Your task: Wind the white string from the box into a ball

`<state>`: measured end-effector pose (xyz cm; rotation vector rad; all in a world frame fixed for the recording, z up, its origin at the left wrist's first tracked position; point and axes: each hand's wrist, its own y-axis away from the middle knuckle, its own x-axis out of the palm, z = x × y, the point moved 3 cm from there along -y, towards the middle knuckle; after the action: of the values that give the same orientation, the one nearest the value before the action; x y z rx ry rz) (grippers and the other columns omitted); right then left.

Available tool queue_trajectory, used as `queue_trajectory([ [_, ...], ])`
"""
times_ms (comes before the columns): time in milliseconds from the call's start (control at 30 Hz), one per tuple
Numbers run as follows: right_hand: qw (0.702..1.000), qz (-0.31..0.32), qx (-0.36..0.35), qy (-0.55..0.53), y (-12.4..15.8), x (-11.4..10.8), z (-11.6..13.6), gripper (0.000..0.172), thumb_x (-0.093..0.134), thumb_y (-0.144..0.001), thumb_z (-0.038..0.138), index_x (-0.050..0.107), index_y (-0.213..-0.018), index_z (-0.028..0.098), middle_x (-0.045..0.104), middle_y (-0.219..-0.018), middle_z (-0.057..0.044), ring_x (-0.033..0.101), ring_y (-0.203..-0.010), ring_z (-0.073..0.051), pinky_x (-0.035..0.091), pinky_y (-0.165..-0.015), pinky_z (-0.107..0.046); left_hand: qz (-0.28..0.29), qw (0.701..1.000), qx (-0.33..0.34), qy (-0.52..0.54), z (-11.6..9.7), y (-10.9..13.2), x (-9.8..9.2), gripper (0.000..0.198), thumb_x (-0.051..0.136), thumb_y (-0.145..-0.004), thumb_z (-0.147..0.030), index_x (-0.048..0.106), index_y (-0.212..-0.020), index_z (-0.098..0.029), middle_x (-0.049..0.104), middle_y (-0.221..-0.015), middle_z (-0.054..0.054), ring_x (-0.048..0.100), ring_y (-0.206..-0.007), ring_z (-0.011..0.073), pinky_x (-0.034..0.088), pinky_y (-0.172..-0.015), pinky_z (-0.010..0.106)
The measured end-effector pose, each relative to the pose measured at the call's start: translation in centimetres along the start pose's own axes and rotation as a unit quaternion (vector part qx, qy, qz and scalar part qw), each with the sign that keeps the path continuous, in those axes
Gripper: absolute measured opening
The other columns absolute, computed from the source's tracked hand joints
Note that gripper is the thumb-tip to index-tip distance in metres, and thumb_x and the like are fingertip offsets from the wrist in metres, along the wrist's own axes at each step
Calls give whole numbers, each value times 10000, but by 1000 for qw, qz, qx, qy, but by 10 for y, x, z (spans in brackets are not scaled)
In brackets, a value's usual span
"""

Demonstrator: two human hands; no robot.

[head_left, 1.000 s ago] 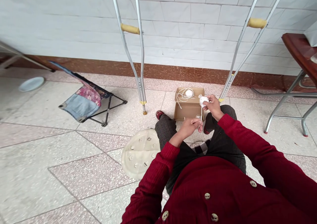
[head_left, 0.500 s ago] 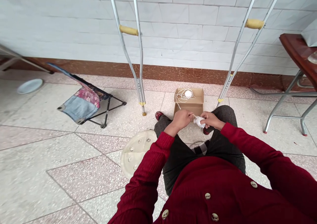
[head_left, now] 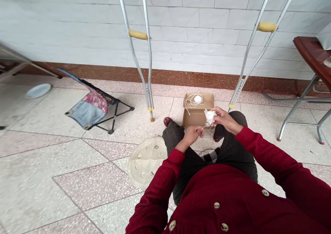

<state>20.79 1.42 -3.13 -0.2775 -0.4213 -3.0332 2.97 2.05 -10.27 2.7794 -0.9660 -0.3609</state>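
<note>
My right hand (head_left: 224, 119) is closed around a small bundle of wound white cord (head_left: 210, 117), held above the near edge of an open cardboard box (head_left: 188, 118). Lower and to the left, my left hand (head_left: 193, 134) pinches a strand of white cord (head_left: 205, 126) that runs up to the bundle. A loose length of it hangs between my knees. On the box's lid lies a white ball of cord (head_left: 198, 99) with loops spread about it.
Two metal crutches (head_left: 149, 85) (head_left: 239, 85) with yellow grips lean on the tiled wall. A folding stool (head_left: 89, 110) and a round pale lid with holes (head_left: 144, 161) are on the left. To the right stands a brown-topped table (head_left: 310, 54). Farther left is a white plate (head_left: 38, 90).
My left hand has moved down, drawing the strand away from the bundle. My right hand has raised and turned the bundle. The view has shifted slightly.
</note>
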Motion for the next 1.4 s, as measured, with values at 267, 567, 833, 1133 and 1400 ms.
queue_trajectory([
  [267,952,187,99,221,22,4,-28,321,628,-654,164,587,-971,196,594,-685,56,483,-413,-68,334,-372,-180,22,966,94,-241,-37,-17,-23,272,530,-833,-259,670,-622,-157,647,-590,-4,562,-577,123,369,-583,225],
  [567,981,-125,29,146,-22,-16,-45,224,600,-669,222,583,-890,191,563,-597,53,489,-411,-86,335,-387,-195,57,996,40,-57,-39,-7,2,300,531,-855,-372,657,-676,-167,679,-621,-10,613,-542,127,461,-598,229],
  [833,985,-118,1,-130,-13,-18,21,204,660,-605,189,554,-780,201,639,-638,20,531,-466,-95,343,-391,-186,-96,995,39,-17,-3,-9,-23,268,625,-796,-391,756,-858,-166,751,-896,41,674,-890,219,495,-862,320],
  [1133,975,-84,-50,-201,28,-12,77,169,680,-651,168,584,-787,194,615,-706,43,521,-566,-72,446,-496,-173,-193,981,9,-36,19,-21,-59,201,512,-760,-226,700,-721,-166,704,-767,29,665,-770,190,531,-761,299],
  [1400,978,-130,-148,-68,62,-15,138,174,625,-772,309,595,-930,241,604,-800,6,496,-548,-87,346,-391,-187,-219,974,-54,-35,40,-30,-81,123,604,-732,-244,681,-731,-148,709,-714,60,686,-759,211,543,-730,308],
])
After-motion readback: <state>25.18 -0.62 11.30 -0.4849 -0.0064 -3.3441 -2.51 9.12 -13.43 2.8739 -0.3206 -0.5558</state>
